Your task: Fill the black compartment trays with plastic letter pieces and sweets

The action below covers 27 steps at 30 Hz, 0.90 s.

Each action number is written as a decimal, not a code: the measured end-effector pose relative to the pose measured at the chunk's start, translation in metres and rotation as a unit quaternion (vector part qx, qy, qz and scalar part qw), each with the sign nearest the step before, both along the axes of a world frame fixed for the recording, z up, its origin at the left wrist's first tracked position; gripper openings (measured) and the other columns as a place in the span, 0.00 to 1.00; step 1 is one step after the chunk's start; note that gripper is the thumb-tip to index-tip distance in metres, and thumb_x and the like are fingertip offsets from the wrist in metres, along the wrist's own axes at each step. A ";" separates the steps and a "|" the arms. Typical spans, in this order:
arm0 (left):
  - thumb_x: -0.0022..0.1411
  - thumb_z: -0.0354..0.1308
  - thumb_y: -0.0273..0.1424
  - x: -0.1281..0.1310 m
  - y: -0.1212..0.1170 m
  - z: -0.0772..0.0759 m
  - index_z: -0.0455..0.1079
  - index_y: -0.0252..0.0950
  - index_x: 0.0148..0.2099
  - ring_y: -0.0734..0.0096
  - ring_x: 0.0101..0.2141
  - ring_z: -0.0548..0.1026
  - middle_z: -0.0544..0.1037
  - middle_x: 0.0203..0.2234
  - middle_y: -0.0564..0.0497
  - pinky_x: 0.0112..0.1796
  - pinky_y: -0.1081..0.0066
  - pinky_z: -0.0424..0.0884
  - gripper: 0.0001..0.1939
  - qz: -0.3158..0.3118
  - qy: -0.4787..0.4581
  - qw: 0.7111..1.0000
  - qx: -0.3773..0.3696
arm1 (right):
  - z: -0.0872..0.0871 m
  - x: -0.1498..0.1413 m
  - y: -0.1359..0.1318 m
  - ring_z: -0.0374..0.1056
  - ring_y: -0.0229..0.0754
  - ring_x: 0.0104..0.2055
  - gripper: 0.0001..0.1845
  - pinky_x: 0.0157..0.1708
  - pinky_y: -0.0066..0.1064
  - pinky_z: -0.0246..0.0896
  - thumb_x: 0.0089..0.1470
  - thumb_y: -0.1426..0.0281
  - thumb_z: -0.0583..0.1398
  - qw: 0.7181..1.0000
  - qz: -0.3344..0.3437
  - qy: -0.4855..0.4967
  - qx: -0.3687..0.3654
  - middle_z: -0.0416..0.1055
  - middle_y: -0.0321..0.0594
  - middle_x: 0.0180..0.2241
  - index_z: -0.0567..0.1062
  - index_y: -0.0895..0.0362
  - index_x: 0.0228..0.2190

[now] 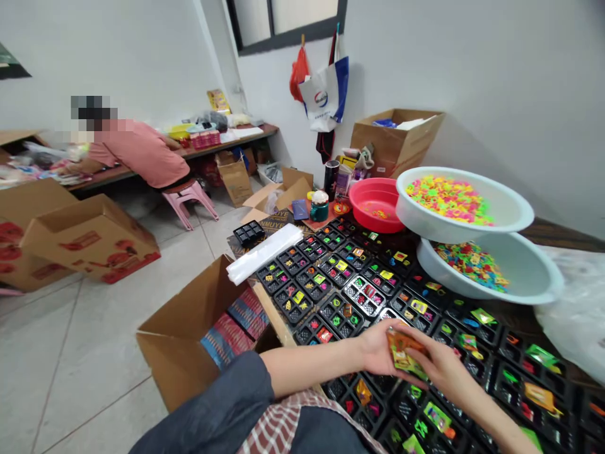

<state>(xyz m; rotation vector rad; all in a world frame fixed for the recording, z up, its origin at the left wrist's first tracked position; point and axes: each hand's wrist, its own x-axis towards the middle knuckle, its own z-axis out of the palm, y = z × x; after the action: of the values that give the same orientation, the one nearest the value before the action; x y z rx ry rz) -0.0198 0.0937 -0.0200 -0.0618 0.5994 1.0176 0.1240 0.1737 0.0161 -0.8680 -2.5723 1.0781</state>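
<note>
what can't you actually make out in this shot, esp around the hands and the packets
- Head view: the print on the orange packet is blurred and partly covered by the left hand and right hand.
- The black trays run off the right and bottom edges, so their count is unknown.
- The lower white basin is half hidden by the upper white basin.
- The small coloured pieces are too small to identify.

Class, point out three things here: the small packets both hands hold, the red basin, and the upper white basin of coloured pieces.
Small packets (403,353), head view, orange front face.
Red basin (363,195), head view, left rim.
Upper white basin (510,205), head view, bare inner wall.
</note>
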 end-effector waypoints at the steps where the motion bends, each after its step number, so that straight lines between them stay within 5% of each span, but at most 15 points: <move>1: 0.68 0.42 0.48 -0.005 -0.001 -0.003 0.73 0.33 0.35 0.63 0.29 0.74 0.76 0.26 0.48 0.47 0.50 0.64 0.27 0.018 -0.008 1.000 -0.006 | -0.005 -0.015 -0.005 0.75 0.47 0.39 0.19 0.40 0.38 0.73 0.51 0.65 0.53 1.000 0.015 -0.001 -0.014 0.78 0.42 0.37 0.76 0.52 0.42; 7: 0.68 0.46 0.45 -0.053 -0.012 -0.018 0.73 0.33 0.33 0.70 0.22 0.68 0.73 0.21 0.51 0.37 0.66 0.63 0.23 0.127 -0.027 0.991 -0.026 | -0.026 -0.084 -0.023 0.73 0.49 0.38 0.16 0.38 0.41 0.71 0.47 0.65 0.55 0.994 -0.034 0.065 0.080 0.73 0.45 0.37 0.73 0.53 0.39; 17: 0.68 0.48 0.43 -0.117 -0.030 -0.015 0.71 0.33 0.29 0.68 0.24 0.72 0.75 0.21 0.50 0.38 0.65 0.68 0.23 0.208 -0.096 0.972 -0.058 | -0.030 -0.158 -0.035 0.71 0.48 0.33 0.18 0.34 0.39 0.66 0.60 0.57 0.51 0.984 -0.022 0.110 0.136 0.75 0.44 0.31 0.75 0.54 0.33; 23: 0.69 0.48 0.40 -0.154 -0.042 -0.017 0.73 0.31 0.32 0.66 0.25 0.76 0.78 0.24 0.47 0.33 0.65 0.72 0.21 0.218 -0.073 0.971 -0.060 | -0.018 -0.187 -0.043 0.70 0.46 0.37 0.12 0.39 0.39 0.65 0.59 0.64 0.54 0.989 -0.007 0.137 0.060 0.76 0.43 0.33 0.76 0.53 0.29; 27: 0.69 0.48 0.38 -0.168 -0.045 -0.019 0.73 0.31 0.38 0.62 0.31 0.79 0.80 0.28 0.45 0.40 0.56 0.75 0.18 0.234 -0.035 0.967 -0.096 | -0.008 -0.209 -0.025 0.70 0.43 0.35 0.10 0.36 0.34 0.65 0.55 0.64 0.59 0.985 -0.030 0.160 -0.052 0.76 0.41 0.31 0.76 0.55 0.28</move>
<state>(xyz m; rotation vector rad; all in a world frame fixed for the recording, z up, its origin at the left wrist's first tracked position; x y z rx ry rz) -0.1882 0.0491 -0.0392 -0.4253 0.6308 1.4046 -0.0847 0.1484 0.0083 -0.7212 -2.2308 1.2309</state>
